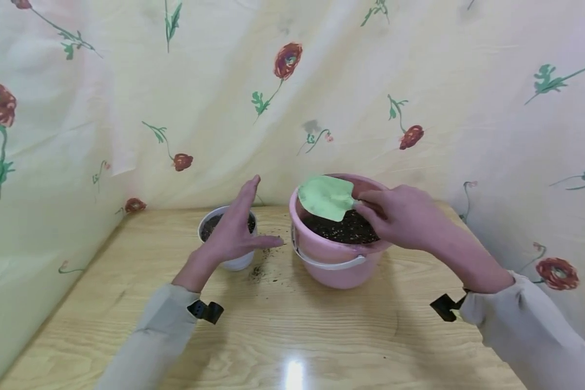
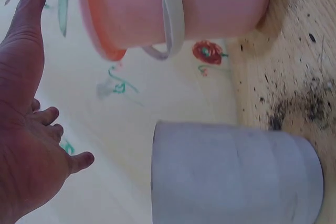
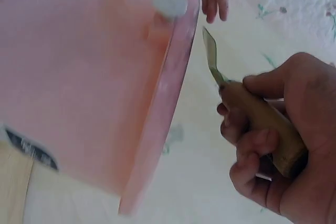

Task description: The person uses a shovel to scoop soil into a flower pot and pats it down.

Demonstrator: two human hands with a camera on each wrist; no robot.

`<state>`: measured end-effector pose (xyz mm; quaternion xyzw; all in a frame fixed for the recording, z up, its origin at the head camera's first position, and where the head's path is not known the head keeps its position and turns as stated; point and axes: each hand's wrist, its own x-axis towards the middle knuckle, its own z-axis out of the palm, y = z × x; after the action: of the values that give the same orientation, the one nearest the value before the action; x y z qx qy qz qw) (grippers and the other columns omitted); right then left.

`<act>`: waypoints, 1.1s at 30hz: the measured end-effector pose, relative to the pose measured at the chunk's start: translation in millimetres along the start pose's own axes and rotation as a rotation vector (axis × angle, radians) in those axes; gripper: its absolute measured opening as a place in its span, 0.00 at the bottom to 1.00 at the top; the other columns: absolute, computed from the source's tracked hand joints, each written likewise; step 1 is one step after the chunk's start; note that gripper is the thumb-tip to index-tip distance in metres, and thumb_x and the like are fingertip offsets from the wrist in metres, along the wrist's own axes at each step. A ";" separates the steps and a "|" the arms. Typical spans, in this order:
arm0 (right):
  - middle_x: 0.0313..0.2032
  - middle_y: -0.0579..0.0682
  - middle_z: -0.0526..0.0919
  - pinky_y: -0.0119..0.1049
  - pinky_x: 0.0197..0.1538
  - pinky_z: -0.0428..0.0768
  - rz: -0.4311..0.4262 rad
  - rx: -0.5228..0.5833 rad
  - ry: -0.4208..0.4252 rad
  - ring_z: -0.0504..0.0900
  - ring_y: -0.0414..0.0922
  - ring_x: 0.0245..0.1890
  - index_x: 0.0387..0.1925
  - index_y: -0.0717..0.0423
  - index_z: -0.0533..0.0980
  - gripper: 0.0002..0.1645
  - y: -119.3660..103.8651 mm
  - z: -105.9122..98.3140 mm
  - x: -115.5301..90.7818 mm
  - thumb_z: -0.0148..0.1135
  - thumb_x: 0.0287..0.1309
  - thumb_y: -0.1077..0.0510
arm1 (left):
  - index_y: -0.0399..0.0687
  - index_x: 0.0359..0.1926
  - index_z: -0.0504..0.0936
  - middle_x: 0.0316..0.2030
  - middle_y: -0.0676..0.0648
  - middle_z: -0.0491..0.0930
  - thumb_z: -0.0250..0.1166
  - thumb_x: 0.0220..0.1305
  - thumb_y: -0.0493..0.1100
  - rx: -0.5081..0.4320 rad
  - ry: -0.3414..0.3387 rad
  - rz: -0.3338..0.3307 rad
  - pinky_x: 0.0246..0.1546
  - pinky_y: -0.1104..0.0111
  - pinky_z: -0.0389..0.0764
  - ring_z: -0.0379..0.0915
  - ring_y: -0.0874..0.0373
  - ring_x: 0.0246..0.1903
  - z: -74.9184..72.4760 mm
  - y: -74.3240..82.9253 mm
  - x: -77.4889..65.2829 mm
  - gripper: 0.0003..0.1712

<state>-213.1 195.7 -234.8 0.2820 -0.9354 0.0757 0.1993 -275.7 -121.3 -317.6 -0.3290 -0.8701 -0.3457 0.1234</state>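
Observation:
My right hand [image 1: 411, 218] grips a hand trowel [image 1: 325, 197] over the mouth of a pink bucket [image 1: 341, 277]. The trowel's wooden handle [image 3: 262, 121] lies within the curled fingers in the right wrist view, and its blade is pale green. Dark soil [image 1: 346, 230] fills part of the bucket. Over a small white pot [image 1: 239, 264] hovers my left hand [image 1: 231, 230], fingers and thumb spread and holding nothing. This pot, to the left of the bucket, contains dark soil [image 1: 208, 227]; the hand hides part of its rim. In the left wrist view the hand is apart from the pot.
Spilled soil [image 1: 257, 272] is scattered on the wooden table [image 1: 292, 330] between pot and bucket. The bucket's white handle [image 1: 331, 265] hangs down its front. A flower-printed cloth [image 1: 214, 108] covers the wall behind and both sides.

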 end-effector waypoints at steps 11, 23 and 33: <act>0.23 0.35 0.80 0.33 0.30 0.75 -0.169 0.212 -0.215 0.71 0.31 0.19 0.33 0.47 0.84 0.07 39.0 21.7 14.1 0.62 0.63 0.55 | 0.62 0.76 0.33 0.76 0.50 0.38 0.75 0.42 0.67 -0.036 -0.114 -0.030 0.69 0.51 0.53 0.38 0.53 0.73 24.9 11.9 16.7 0.74; 0.31 0.39 0.86 0.40 0.42 0.80 -0.175 0.238 -0.284 0.80 0.32 0.29 0.34 0.50 0.87 0.06 51.6 44.3 27.5 0.65 0.58 0.57 | 0.58 0.77 0.36 0.76 0.48 0.39 0.71 0.53 0.61 -0.096 -0.204 0.111 0.70 0.51 0.51 0.31 0.58 0.74 48.1 28.7 51.5 0.64; 0.33 0.42 0.87 0.37 0.39 0.82 -0.156 0.228 -0.444 0.83 0.35 0.33 0.37 0.50 0.87 0.09 60.2 60.7 41.0 0.64 0.59 0.55 | 0.48 0.77 0.37 0.76 0.43 0.39 0.70 0.54 0.63 -0.046 -0.195 0.090 0.70 0.51 0.49 0.30 0.56 0.74 52.8 28.8 51.6 0.65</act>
<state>-297.9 209.9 -274.8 0.3835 -0.9172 0.1013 -0.0386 -295.0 -44.4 -318.3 -0.4026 -0.8541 -0.3259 0.0459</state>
